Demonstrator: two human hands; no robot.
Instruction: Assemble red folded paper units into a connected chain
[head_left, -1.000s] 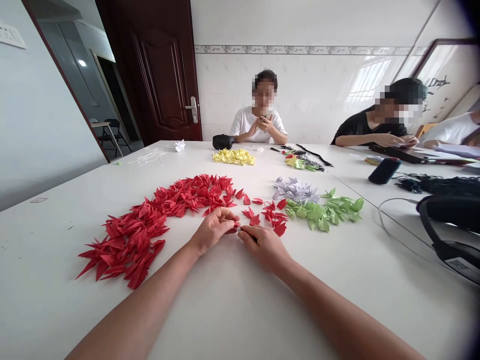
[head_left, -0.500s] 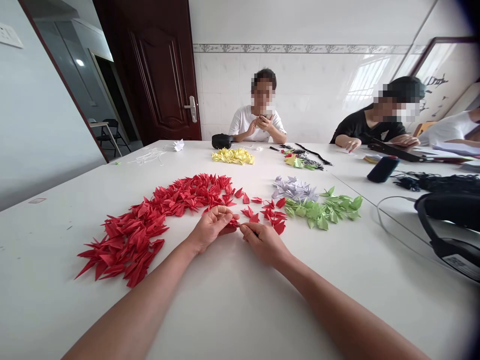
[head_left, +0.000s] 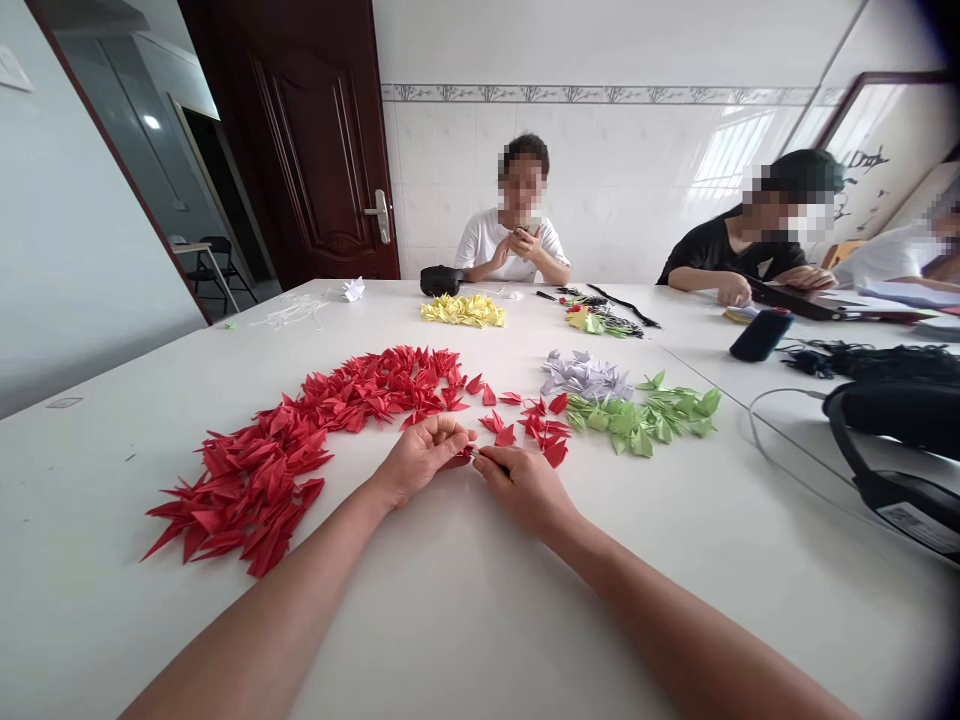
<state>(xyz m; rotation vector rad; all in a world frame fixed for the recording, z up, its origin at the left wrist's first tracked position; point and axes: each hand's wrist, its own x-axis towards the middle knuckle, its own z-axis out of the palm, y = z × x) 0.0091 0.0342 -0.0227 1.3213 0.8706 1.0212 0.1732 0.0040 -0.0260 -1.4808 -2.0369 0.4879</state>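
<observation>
Left hand (head_left: 420, 455) and right hand (head_left: 525, 485) meet fingertip to fingertip, both pinched shut on 1 red paper piece (head_left: 466, 455). I hold it just above the white table (head_left: 465, 620), in front of me. My left fingers curl over it; my right thumb and forefinger nip its near end. Its fold state is too small to tell.

Inventory, largest first:
- red pile (head_left: 300, 440): a long band of folded pieces, from far left round to behind my left hand.
- green pile (head_left: 645, 415): well to the right.
- lilac pile (head_left: 585, 375): just behind the green.
- yellow pile (head_left: 463, 310): far across the table.
- loose red pieces (head_left: 544, 432): roughly 10, just beyond my right hand.

Judgement: most of the red looks folded and 1 piece is in work. I see no flat sheets, so I cannot tell what is left.
</observation>
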